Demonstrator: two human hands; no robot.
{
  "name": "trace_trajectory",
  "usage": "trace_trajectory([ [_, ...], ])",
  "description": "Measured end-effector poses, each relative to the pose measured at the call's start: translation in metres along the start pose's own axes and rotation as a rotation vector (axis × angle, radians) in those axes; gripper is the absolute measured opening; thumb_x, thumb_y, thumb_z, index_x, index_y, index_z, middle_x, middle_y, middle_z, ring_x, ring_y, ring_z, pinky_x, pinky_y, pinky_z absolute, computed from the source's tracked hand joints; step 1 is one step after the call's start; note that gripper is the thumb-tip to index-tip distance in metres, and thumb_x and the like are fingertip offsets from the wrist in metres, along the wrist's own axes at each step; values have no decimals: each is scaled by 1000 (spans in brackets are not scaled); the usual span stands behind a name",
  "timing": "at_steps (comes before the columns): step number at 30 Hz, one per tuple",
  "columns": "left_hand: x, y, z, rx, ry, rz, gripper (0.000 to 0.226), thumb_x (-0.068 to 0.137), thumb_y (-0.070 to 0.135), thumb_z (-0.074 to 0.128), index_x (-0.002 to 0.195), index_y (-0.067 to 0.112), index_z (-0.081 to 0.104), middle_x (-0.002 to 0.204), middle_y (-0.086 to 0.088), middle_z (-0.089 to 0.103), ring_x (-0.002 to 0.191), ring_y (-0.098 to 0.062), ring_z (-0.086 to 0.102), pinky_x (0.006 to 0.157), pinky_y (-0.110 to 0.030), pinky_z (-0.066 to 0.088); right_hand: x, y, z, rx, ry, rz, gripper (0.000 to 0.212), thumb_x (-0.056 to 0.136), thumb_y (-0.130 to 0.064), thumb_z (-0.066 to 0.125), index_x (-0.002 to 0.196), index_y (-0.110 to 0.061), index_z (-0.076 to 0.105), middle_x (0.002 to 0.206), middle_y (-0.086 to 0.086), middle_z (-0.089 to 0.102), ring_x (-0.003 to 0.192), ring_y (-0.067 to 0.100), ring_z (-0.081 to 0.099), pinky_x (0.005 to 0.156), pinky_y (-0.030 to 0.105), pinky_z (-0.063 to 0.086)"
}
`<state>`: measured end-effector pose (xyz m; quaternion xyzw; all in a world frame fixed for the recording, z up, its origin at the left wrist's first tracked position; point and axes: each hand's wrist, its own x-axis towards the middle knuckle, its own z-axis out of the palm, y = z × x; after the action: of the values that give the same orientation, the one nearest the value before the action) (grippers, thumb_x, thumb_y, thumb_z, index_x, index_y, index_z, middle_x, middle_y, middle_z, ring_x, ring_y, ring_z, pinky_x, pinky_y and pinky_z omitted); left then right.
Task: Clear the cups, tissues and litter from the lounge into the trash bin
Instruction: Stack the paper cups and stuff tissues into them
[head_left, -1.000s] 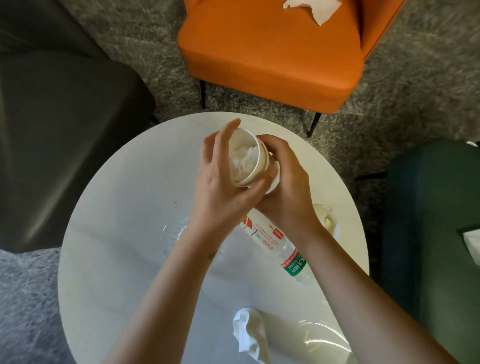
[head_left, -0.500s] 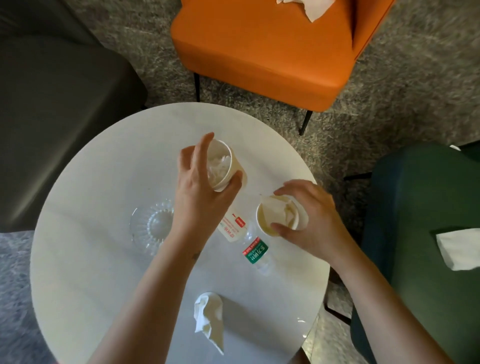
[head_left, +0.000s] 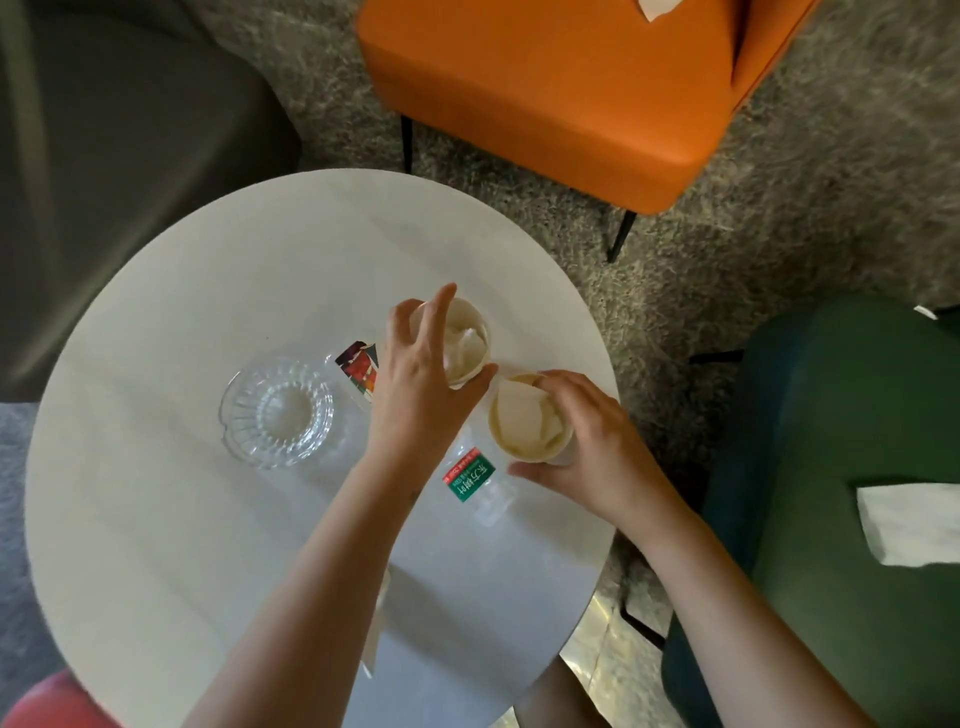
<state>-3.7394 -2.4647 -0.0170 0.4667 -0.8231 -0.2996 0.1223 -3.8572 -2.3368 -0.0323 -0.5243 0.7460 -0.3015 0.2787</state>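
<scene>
1. Round, smooth white surface (head_left: 156, 519), standing on shaggy grey carpet (head_left: 779, 208).
2. Orange upholstered chair (head_left: 545, 93) beyond the surface. A green upholstered chair (head_left: 831, 649) stands to its right, with a flat white tissue (head_left: 909, 522) on the seat.
3. Left grip (head_left: 421, 395): we see its thumb and fingers curled round a cream paper cup (head_left: 470, 310) stuffed with crumpled tissue (head_left: 467, 348).
4. Right grip (head_left: 597, 447): clamped likewise round a second paper cup (head_left: 519, 449), which has a folded tissue (head_left: 524, 415) inside. The two round rims sit just beside each other over the surface's right half.
5. Ribbed, clear glass dish (head_left: 278, 413), resting on the surface left of the left grip.
6. Clear plastic bottle (head_left: 475, 486) with a green-and-red label, lying on its side and partly hidden beneath the left grip.
7. Glossy multicoloured wrapper (head_left: 358, 369), between the dish and the first cup.
</scene>
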Motion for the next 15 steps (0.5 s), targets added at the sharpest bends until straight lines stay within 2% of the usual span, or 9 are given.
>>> trace_trajectory([
  [2, -1, 1, 5, 41, -26, 1, 80, 72, 31, 76, 141, 22, 36, 133, -12, 39, 115, -31, 46, 94, -40, 41, -3, 1, -6, 23, -2, -6, 74, 64, -52, 76, 119, -8, 53, 121, 5, 55, 110, 20, 53, 93, 35, 46],
  [4, -4, 1, 9, 104, -33, 6, 80, 74, 36, 72, 142, 23, 33, 135, -12, 39, 118, -32, 43, 99, -41, 32, -4, 1, -9, 37, 13, -14, 72, 70, -59, 64, 119, -8, 53, 118, 5, 56, 107, 20, 55, 90, 35, 48],
  [6, -6, 0, 11, 183, -36, 22, 82, 76, 42, 67, 145, 28, 26, 138, -11, 37, 124, -31, 37, 104, -41, 23, -4, 1, -11, 40, 19, -25, 72, 68, -59, 64, 118, -7, 54, 115, 5, 56, 103, 18, 56, 86, 35, 49],
  [9, -9, -4, 9, 274, -72, 25, 88, 77, 50, 63, 147, 34, 12, 146, -9, 27, 137, -29, 19, 111, -49, 10, -6, 1, -11, 51, 25, -42, 87, 57, -63, 70, 121, -9, 48, 113, -6, 52, 99, 8, 52, 84, 30, 47],
  [12, -10, -7, 9, 332, -114, 43, 93, 79, 54, 60, 146, 37, -2, 152, -7, 16, 143, -25, 3, 111, -52, -1, -9, 2, -7, 66, 9, -28, 97, 54, -56, 78, 130, -12, 38, 121, -4, 51, 105, 12, 53, 89, 31, 46],
  [15, -9, -8, 9, 323, -123, 54, 94, 79, 49, 62, 147, 37, -2, 152, -6, 17, 143, -24, 4, 111, -51, -1, -10, 4, -2, 24, 4, -31, 86, 60, -40, 82, 131, -14, 40, 122, 1, 55, 108, 20, 54, 90, 40, 47],
])
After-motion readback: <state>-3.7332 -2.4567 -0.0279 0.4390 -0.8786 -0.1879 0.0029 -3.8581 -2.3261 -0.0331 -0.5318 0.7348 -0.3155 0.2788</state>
